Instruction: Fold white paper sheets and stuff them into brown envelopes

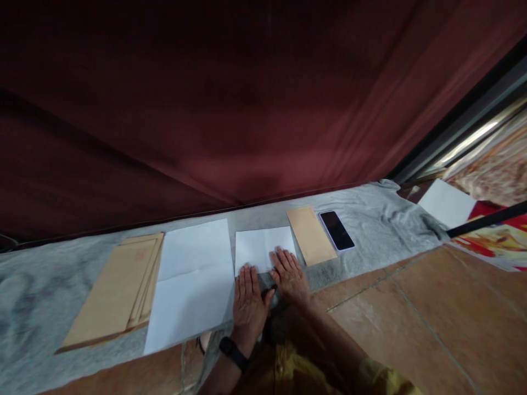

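My left hand (248, 302) and my right hand (290, 276) lie flat, fingers stretched out, on the near edge of a folded white sheet of paper (263, 246) on a grey cloth (37, 296). A black band sits on my left wrist. A larger white sheet (193, 280) lies just left of my left hand. A single brown envelope (310, 235) lies just right of my right hand.
A stack of brown envelopes (115, 291) lies at the left. A black phone (336, 230) rests beside the single envelope. A dark red curtain hangs behind. Brown tiled floor (432, 318) spreads to the right, with another white sheet (447, 203) and a black bar (489, 218).
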Motion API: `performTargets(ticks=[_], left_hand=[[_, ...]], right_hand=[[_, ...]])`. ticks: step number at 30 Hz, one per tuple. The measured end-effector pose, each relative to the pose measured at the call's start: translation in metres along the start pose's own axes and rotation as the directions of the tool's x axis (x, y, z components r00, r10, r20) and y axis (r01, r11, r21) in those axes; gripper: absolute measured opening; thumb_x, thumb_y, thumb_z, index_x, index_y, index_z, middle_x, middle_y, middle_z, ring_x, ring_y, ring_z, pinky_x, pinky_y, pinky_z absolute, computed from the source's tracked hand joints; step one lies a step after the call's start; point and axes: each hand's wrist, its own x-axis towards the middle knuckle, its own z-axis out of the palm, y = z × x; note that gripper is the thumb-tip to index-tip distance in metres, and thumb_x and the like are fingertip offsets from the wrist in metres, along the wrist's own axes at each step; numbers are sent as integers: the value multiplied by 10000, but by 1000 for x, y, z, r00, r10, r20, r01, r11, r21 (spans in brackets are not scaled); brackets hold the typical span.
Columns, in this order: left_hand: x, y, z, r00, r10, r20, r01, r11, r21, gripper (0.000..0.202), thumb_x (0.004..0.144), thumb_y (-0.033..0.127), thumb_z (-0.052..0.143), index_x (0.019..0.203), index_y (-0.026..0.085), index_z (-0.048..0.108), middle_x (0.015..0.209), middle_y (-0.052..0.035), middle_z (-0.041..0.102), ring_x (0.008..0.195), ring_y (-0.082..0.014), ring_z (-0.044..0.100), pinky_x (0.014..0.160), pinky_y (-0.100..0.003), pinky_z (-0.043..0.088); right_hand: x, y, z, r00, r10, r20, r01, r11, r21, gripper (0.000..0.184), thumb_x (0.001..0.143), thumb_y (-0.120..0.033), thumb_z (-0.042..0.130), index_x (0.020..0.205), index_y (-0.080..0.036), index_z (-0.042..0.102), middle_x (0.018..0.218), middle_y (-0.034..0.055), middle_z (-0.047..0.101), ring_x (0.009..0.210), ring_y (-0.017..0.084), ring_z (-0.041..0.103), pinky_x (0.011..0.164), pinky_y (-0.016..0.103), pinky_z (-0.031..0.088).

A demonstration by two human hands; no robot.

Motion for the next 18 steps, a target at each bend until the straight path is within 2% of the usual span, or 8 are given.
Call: performTargets(ticks=[7, 11, 13, 18], left_hand=[[0, 5, -9, 999, -30, 20, 30, 999, 25, 755, 954, 447, 477, 1534, 9, 276, 1603, -269, 287, 1507, -360, 254, 1202, -550, 305], [3, 13, -12, 992, 90, 89, -95, 995, 44, 604, 959, 319, 466, 1535, 171, 359, 1616, -125, 345, 1516, -311, 253, 1214, -534, 296], [3, 18, -12, 985, 120, 120, -127, 991, 52, 577, 954, 273, 456, 1524, 207, 390, 1611, -84, 364, 1516, -302, 256, 1213, -524, 301], [2, 21, -13, 978, 131, 166, -146, 986, 83, 568, 938, 211, 435, 1502, 141, 422, 1599, -122, 375, 1504, -299, 289, 1216, -504, 303]], right_hand=[[-19, 14, -8, 1000, 10, -12, -10, 1000, -2, 583, 1041, -369, 434, 1573, -170, 301, 1599, 132, 352, 1484, 267, 322, 1196, 463, 322], [-27, 15, -15, 1000, 1, -15, 0, 1000, 3, 536, 1056, -327, 378, 1566, -174, 315, 1607, 130, 339, 1495, 259, 298, 1203, 494, 305], [-28, 10, -16, 1000, -28, 5, 28, 999, 17, 519, 1057, -307, 361, 1560, -184, 328, 1608, 114, 342, 1497, 248, 294, 1207, 499, 299], [-34, -4, -12, 991, -120, 50, 119, 993, 25, 523, 1040, -294, 413, 1549, -192, 348, 1577, 100, 408, 1466, 243, 358, 1193, 489, 336]])
